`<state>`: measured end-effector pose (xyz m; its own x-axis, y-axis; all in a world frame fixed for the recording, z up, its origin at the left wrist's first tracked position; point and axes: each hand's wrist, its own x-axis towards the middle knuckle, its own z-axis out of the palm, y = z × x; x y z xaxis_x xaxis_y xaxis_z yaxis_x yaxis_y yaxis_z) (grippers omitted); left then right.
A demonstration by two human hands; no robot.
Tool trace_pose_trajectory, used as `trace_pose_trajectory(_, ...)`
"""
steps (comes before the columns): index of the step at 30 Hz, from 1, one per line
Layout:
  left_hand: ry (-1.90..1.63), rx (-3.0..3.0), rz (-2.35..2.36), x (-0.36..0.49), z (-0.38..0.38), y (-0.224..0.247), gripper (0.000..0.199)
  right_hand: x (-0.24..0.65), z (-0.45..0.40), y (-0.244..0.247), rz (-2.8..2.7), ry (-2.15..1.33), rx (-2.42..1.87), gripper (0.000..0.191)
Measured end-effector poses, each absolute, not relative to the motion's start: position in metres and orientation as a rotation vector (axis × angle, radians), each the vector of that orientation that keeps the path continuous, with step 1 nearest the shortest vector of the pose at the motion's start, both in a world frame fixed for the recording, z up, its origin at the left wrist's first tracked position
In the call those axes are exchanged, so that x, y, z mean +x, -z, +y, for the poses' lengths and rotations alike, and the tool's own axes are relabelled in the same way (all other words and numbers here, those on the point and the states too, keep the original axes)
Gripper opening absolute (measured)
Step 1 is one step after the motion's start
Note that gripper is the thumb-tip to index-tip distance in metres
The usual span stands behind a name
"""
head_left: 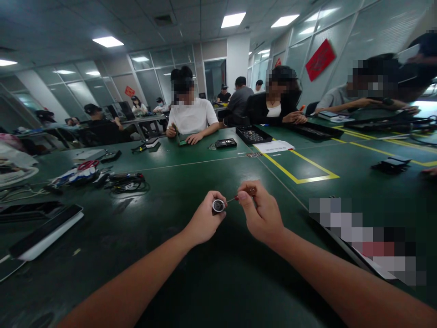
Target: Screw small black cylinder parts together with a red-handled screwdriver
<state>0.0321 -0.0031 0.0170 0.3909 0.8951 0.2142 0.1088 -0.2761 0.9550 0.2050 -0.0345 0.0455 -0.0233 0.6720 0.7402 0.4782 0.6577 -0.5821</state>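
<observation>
In the middle of the head view, my left hand (204, 218) is closed around a small dark cylindrical part (218, 206) with a pale ring at its end. My right hand (262, 213) grips a screwdriver (251, 191) by its reddish handle, fingers wrapped round it. The thin metal shaft points left, and its tip is at or close to the ringed part; whether they touch I cannot tell. Both hands are held above the green table (164, 282).
Cable bundles (128, 183) and a long black-and-white device (48, 232) lie at left. Yellow tape (300, 181) marks the table ahead. A black tray (253, 135) and a white sheet (274, 146) lie beyond. Several people sit across the table. A blurred-out item (368, 241) lies at right.
</observation>
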Motion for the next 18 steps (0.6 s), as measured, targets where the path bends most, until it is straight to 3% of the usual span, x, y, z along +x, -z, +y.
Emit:
trace_pose_trajectory(7, -0.992, 1.722, 0.925, 0.032, -0.003, -0.010, 0.025, 0.205, -0.036, -0.045, -1.718, -0.095, -0.890, 0.006)
trace_pose_trajectory(12, -1.006, 1.849, 0.899, 0.027, 0.000, -0.007, 0.031, 0.205, -0.036, -0.047, -1.738, -0.057, -0.889, 0.007)
trace_pose_trajectory(16, -0.954, 1.861, 0.949, 0.023, 0.000, -0.007, 0.049, 0.206, -0.037, -0.048, -1.777, -0.063, -0.874, 0.007)
trace_pose_trajectory(18, -0.911, 1.861, 0.881, 0.021, 0.000, -0.008, 0.042, 0.206, -0.037, -0.048, -1.808, -0.064, -0.865, 0.007)
